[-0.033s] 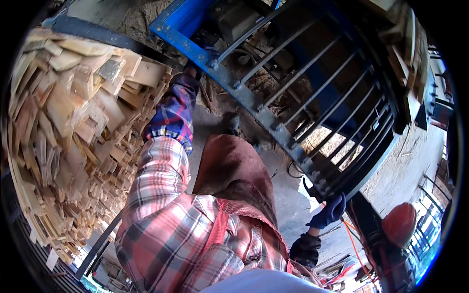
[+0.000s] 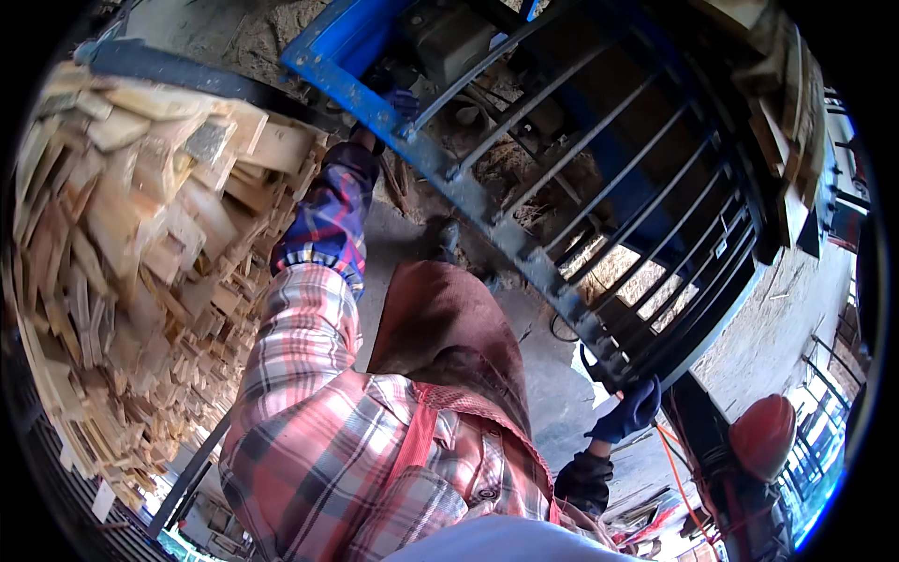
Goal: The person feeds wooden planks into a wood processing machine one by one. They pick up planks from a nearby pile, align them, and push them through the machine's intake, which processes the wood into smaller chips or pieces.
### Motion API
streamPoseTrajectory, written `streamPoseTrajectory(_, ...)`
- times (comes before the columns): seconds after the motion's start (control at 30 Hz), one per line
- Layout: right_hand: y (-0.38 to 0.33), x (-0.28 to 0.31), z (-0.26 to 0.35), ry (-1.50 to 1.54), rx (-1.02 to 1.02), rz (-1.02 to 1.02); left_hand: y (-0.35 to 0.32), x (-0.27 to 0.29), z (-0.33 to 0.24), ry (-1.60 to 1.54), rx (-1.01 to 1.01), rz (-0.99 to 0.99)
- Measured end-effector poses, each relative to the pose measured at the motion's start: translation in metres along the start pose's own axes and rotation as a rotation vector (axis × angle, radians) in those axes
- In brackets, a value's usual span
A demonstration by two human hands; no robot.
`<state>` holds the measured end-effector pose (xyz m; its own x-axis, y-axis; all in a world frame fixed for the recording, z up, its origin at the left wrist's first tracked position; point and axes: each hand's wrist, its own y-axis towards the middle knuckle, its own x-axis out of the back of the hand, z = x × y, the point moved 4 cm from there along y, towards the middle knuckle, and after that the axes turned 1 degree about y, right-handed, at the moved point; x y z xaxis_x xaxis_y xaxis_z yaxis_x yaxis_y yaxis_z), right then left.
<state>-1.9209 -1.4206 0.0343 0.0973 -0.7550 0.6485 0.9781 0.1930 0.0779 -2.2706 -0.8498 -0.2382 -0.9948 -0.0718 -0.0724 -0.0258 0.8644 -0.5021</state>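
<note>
A blue metal frame point(image 2: 351, 94) with a row of dark parallel bars slants across the upper right. My left hand point(image 2: 401, 101), in a dark blue glove, reaches past the frame's near rail at its upper left corner. The rail and shadow hide most of its fingers, so what they touch cannot be made out. At the frame's lower right end, my right hand point(image 2: 631, 409), also gloved in dark blue, is curled against the metal. Behind the bars, near my left hand, sits a dusty, dark boxy machine part point(image 2: 453, 39).
A tall heap of wood offcuts point(image 2: 140, 225) fills the left side beside my left arm. More boards point(image 2: 801, 122) are stacked beyond the frame at right. A red helmet point(image 2: 763, 436) and an orange cord point(image 2: 678, 468) are near my right hand. Wood scraps lie under the frame.
The view has shifted very slightly. More of my left glove's fingers show beside the rail; my right hand stays at the frame's lower end.
</note>
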Motion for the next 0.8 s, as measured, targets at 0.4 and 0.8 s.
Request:
streamPoseTrajectory(0.4,0.010,0.003,-0.023,-0.203,-0.030,-0.124,0.041,-0.068,0.083,-0.375,-0.086,0.408)
streamPoseTrajectory(0.8,0.017,0.010,-0.015,-0.125,0.001,-0.153,-0.012,-0.083,0.252,0.714,0.290,0.544)
